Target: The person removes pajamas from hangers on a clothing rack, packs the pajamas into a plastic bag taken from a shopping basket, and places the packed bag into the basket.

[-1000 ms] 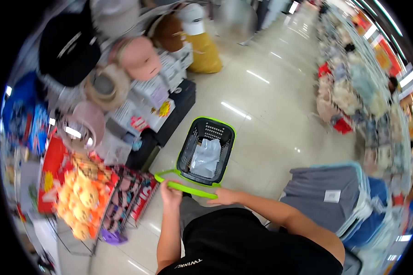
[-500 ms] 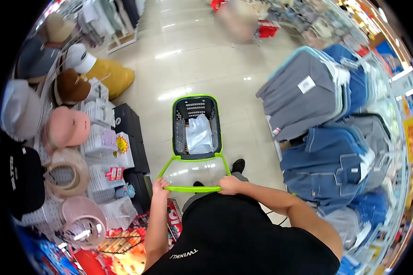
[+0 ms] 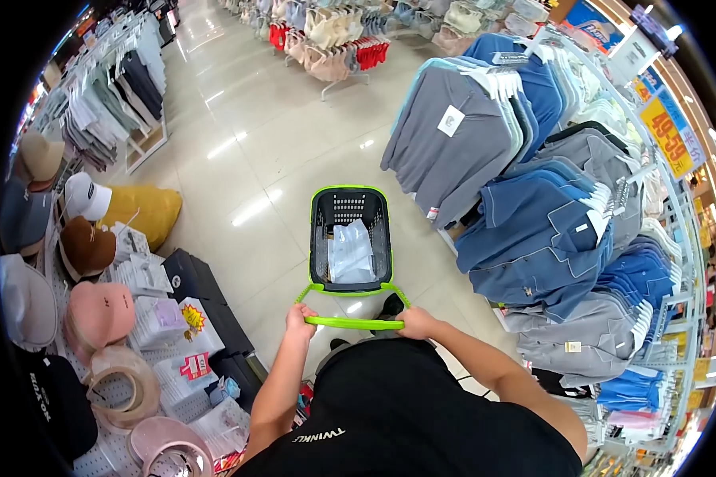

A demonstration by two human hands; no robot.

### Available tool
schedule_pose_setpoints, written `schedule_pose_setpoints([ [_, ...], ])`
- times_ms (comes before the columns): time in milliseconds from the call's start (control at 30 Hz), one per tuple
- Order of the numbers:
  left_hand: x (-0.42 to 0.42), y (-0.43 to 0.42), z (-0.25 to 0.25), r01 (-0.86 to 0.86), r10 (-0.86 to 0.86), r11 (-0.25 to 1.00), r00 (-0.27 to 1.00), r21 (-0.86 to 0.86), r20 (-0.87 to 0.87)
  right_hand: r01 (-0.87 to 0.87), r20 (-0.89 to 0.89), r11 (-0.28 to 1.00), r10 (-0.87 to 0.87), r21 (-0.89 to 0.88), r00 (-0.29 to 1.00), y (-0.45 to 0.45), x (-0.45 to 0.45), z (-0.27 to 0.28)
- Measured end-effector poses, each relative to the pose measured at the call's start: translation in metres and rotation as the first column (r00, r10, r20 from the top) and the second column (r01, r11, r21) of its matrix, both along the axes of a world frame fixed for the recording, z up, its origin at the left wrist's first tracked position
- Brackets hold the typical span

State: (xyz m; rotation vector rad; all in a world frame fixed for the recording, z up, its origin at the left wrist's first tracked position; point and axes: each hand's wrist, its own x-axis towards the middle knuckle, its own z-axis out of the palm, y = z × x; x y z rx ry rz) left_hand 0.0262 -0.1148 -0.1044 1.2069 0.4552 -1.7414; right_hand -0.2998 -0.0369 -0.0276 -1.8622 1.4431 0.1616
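Basket (image 3: 383,242): turning rightward with the view compared with half a second ago, apparently being steered onto a new line; standing upright ahead of the body, low at the floor (image 3: 270,171).
Handle (image 3: 355,323): reaching back toward the body, staying gripped through the turn, so seemingly keeping the basket under control.
Left hand (image 3: 300,319): curling closed around the handle's left end.
Right hand (image 3: 418,323): closing around the opposite end, partly hiding the fingers.
Bag (image 3: 350,256): lying pale and crinkled inside the basket, covering whatever is underneath.
Grey shirts (image 3: 461,151): swinging nearer the middle of view; jutting out ahead to the right, probably crowding that side.
Blue shirts (image 3: 537,238): hanging behind those, lining the right.
Black boxes (image 3: 207,290): edging the left, below the pink cap (image 3: 99,310).
Bras (image 3: 326,52): hanging farther ahead, possibly blocking straight travel.
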Motion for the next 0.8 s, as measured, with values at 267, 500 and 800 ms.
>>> schedule_pose_setpoints([
  [267, -0.02, 0.013, -0.006, 0.047, -0.046, 0.999, 0.999, 0.018, -0.019, -0.037, -0.018, 0.999, 0.037, -0.022, 0.999, 0.004, -0.027, -0.006],
  [500, -0.022, -0.003, 0.008, 0.389, -0.307, 0.921, 0.656, 0.04, 0.689, 0.058, 0.009, 0.996, -0.058, -0.063, 0.998, -0.003, -0.04, -0.012],
  [800, -0.05, -0.024, 0.498, 0.246, 0.403, -0.438, 0.913, -0.865, 0.056, -0.047, -0.024, 0.996, 0.046, -0.071, 0.999, -0.004, -0.033, 0.0],
])
